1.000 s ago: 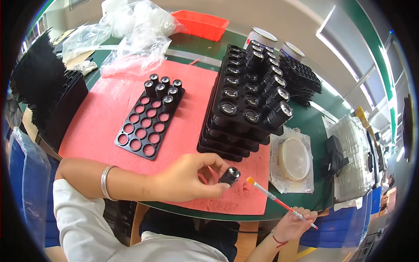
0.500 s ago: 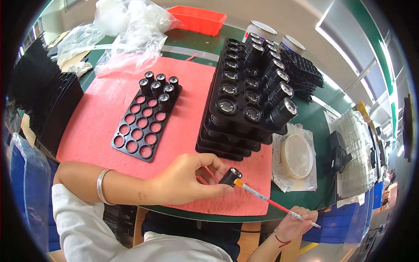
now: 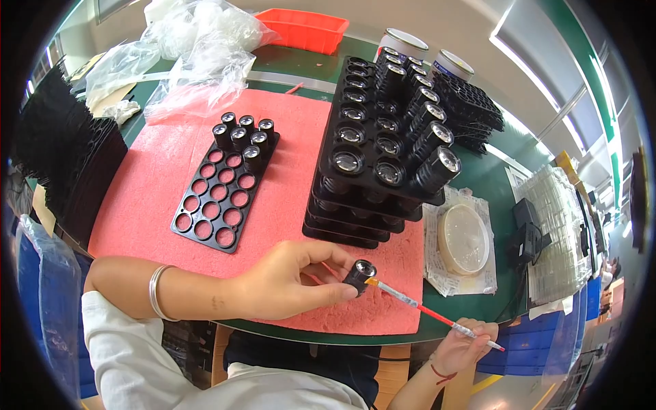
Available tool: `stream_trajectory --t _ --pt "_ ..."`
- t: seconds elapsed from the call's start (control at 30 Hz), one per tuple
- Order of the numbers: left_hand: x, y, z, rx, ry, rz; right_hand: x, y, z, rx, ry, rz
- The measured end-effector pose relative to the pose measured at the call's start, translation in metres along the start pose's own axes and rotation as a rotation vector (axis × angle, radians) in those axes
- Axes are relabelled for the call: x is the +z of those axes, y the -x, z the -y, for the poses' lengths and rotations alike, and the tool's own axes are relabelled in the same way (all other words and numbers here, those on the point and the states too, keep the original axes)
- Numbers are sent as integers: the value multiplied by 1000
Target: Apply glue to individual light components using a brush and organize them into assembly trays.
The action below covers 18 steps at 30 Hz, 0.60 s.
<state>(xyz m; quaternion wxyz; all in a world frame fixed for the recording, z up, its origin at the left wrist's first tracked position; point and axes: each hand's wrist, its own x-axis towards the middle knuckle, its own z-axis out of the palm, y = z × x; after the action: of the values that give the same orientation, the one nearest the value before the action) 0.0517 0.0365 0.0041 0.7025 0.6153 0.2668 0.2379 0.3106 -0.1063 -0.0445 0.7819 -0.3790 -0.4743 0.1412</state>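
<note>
- From my remote seat, I see the left hand with its fingers curled, pinching the black cylinder above the pink mat.
- The right hand has fingers closed around the brush.
- I see its bristles apparently touching the cylinder's rim.

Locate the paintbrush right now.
Head view, lower right of centre: the right hand holds the paintbrush, its bristles at the black cylinder in the left hand.
</note>
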Motion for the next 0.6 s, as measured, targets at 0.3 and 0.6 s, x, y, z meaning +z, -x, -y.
stream_trajectory --t 0.3,0.6 --pt "-1 -1 4 83 84 95 -1 1 -2 -18 8 -38" --pt "-6 15 -16 126 -201 -63 12 -2 -4 -61 204 -305"
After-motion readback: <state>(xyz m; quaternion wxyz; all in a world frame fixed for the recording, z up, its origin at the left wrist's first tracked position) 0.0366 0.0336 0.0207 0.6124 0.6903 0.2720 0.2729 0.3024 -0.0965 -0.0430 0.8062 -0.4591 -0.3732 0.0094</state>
